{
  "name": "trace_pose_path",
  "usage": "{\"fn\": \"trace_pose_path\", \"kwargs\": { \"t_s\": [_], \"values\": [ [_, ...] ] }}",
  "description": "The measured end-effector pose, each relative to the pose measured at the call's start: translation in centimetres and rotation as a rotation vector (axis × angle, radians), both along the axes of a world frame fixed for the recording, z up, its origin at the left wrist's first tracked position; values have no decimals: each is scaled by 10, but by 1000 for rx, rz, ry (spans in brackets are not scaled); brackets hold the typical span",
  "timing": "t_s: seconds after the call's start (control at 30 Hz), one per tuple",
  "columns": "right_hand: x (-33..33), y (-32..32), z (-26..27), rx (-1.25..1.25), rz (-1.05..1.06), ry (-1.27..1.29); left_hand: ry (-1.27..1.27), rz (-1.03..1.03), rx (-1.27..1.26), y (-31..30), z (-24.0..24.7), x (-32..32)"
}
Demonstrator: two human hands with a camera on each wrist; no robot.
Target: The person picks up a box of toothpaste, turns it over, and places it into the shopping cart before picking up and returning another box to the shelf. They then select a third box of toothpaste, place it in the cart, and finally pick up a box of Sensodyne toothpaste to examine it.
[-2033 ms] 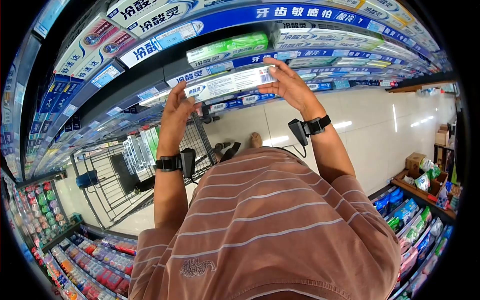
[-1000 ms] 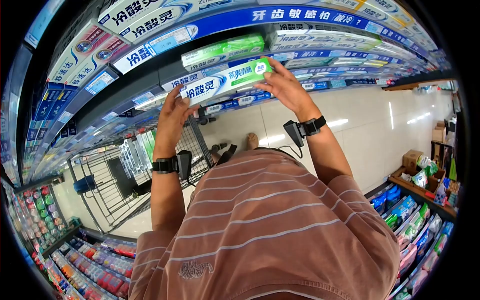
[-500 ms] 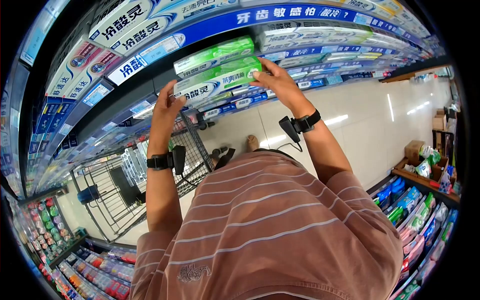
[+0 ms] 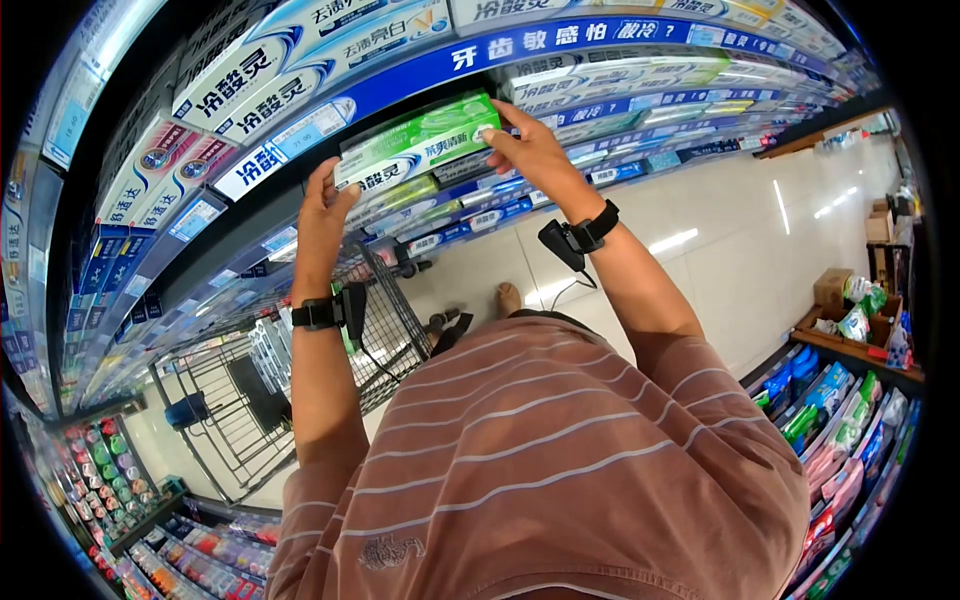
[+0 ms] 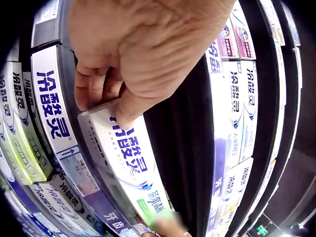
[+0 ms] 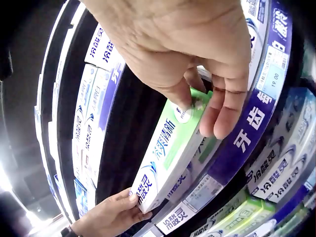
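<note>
toothpaste box (image 4: 415, 148) held lengthwise at front edge of the shelf (image 4: 250, 162), just under the blue label strip (image 4: 560, 35) — left grip (image 4: 322, 215) pinches its white end w/ thumb & fingers, right grip (image 4: 525, 150) pinches the green end. cart (image 4: 385, 300) near, below the left grip.

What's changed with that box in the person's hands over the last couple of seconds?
The toothpaste box was turned from its white printed side to its green front, then lifted up to the shelf. The left hand and right hand still grip its ends; the shopping cart stays beside the person.
</note>
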State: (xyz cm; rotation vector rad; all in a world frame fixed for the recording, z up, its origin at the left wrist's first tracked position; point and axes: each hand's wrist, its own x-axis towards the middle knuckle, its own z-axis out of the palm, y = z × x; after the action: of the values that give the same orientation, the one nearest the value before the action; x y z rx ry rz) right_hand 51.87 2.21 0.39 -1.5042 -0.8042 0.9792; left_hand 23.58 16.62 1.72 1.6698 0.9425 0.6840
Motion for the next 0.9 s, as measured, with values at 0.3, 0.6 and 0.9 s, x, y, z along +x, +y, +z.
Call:
{"fn": "trace_pose_path", "kwargs": {
  "t_s": [0.3,0.6,0.9],
  "values": [
    [-2,13,3,-18,-51,-5,165,39,111,25,-3,10],
    [-9,25,-6,-10,-100,-125,168,1,146,32,5,23],
    [-10,28,-14,-12,-81,-180,363,49,393,36,-23,25]
  ]
}}
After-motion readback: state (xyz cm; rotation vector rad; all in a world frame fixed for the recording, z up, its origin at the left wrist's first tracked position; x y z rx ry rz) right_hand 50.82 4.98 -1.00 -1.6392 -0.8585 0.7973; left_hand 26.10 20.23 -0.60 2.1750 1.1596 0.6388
